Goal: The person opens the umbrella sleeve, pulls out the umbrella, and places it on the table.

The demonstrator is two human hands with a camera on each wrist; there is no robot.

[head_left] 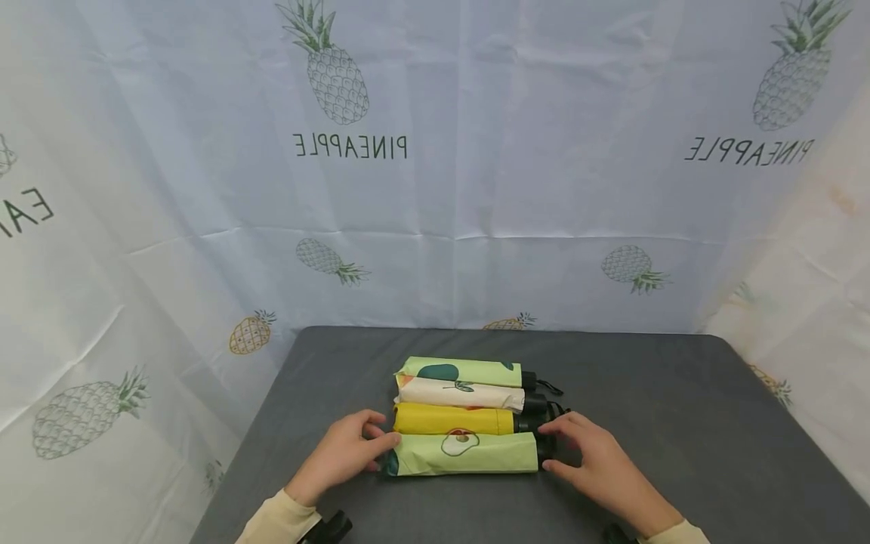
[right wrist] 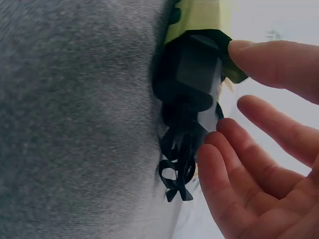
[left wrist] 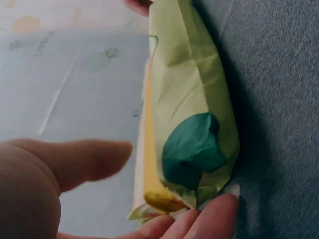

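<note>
Several folded umbrellas in cloth sleeves lie side by side. Nearest is a light green umbrella (head_left: 469,455) with an avocado print; beyond it come a yellow umbrella (head_left: 451,418), a white umbrella (head_left: 462,393) and another green umbrella (head_left: 476,372). At the nearest umbrella's left end is my left hand (head_left: 350,449). In the left wrist view its thumb stands apart from the sleeve, while the fingertips (left wrist: 219,216) lie at the sleeve's end. My right hand (head_left: 598,465) is at the black handle (right wrist: 192,69), thumb tip by the sleeve's rim, fingers loosely bent beside the handle.
The umbrellas rest on a dark grey table (head_left: 680,408). Black wrist straps (right wrist: 177,164) hang from the handle ends. A white curtain (head_left: 510,189) printed with pineapples stands behind the table and along both sides.
</note>
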